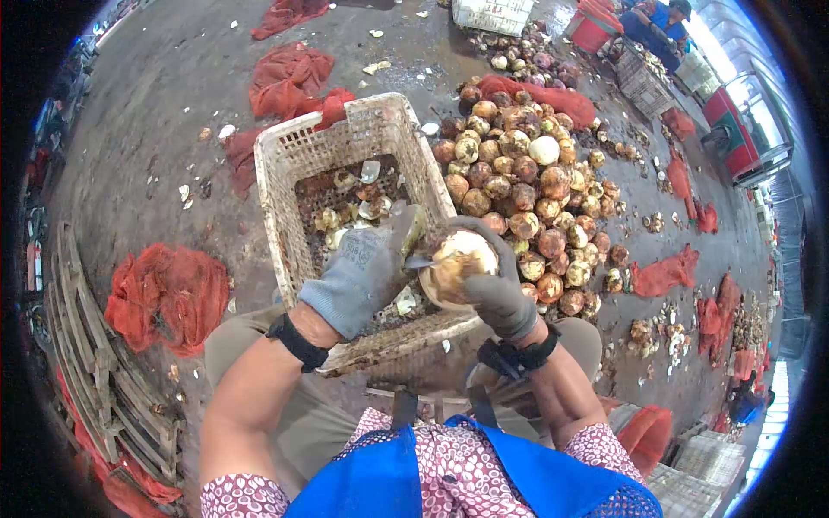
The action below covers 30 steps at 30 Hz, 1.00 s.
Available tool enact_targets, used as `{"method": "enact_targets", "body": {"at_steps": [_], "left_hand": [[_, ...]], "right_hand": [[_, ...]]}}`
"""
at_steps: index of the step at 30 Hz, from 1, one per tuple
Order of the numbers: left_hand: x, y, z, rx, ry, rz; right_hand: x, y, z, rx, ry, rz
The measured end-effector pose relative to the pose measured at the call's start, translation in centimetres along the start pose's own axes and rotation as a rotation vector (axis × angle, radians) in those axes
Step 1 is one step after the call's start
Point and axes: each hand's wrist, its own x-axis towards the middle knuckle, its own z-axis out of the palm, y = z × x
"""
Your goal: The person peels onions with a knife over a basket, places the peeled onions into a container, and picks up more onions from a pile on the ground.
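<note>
My left hand (pixel 361 269), in a grey work glove, is closed around a small knife (pixel 420 262); its handle is hidden and only a bit of blade shows. The blade touches or nearly touches a large onion (pixel 462 263), partly peeled, with pale flesh and torn brown skin. Gripping that onion from the right is my gloved right hand (pixel 505 298). Both hands are over the near right part of a dirty white plastic crate (pixel 276 194), where onion scraps (pixel 350 211) lie on the bottom.
A big heap of onions (pixel 527 186) lies just right of the crate. Red mesh sacks (pixel 168 298) are scattered on the floor. Wooden slats (pixel 95 354) lie at the left. Another person (pixel 656 30) sits at the far right near more crates (pixel 643 82).
</note>
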Motion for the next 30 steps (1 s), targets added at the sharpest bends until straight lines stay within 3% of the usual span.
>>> {"method": "enact_targets", "body": {"at_steps": [1, 3, 5, 7, 11, 15, 19, 21, 23, 25, 26, 29, 30], "left_hand": [[0.1, 0.7, -0.7, -0.098, -0.037, 0.026], [0.3, 1.2, -1.2, -0.2, -0.074, 0.054], [0.3, 0.9, -1.1, -0.141, -0.064, 0.131], [0.3, 0.6, -0.7, -0.122, -0.06, 0.143], [0.3, 0.5, 0.7, -0.281, 0.029, -0.05], [1.5, 1.2, 0.7, -0.42, 0.03, -0.125], [2.1, 2.5, -0.3, -0.42, 0.074, -0.039], [2.3, 2.2, 0.7, -0.269, 0.115, 0.104], [2.3, 1.7, 1.8, -0.505, -0.021, 0.007], [2.2, 2.2, 2.4, -0.353, 0.131, 0.17], [2.0, 1.7, 3.0, -0.316, 0.087, 0.135], [1.8, 0.8, 4.6, -0.455, 0.075, 0.081], [1.8, 1.3, 4.1, -0.514, 0.086, 0.074]], "right_hand": [[-0.3, 0.3, -0.2, -0.001, 0.005, 0.004], [-0.7, 0.6, -0.6, 0.364, -0.178, 0.071], [-0.4, 1.4, -1.4, 0.22, -0.162, 0.065], [0.2, 1.0, -0.7, 0.383, -0.139, 0.099], [0.7, -2.4, -0.7, -0.02, 0.02, 0.004], [0.6, -1.9, -0.6, -0.003, 0.104, -0.171], [0.4, -1.4, 0.6, -0.136, 0.173, -0.324], [0.4, -0.9, 0.3, -0.599, 0.281, -0.571], [0.2, -1.1, 0.3, -0.55, 0.318, -0.565], [0.4, -1.8, -0.5, -0.876, 0.328, -0.774], [0.5, -1.8, -0.6, -0.976, 0.351, -0.851], [0.5, -1.7, 0.0, -1.08, 0.357, -0.858], [0.4, -1.7, 0.6, -0.956, 0.363, -0.819]]}}
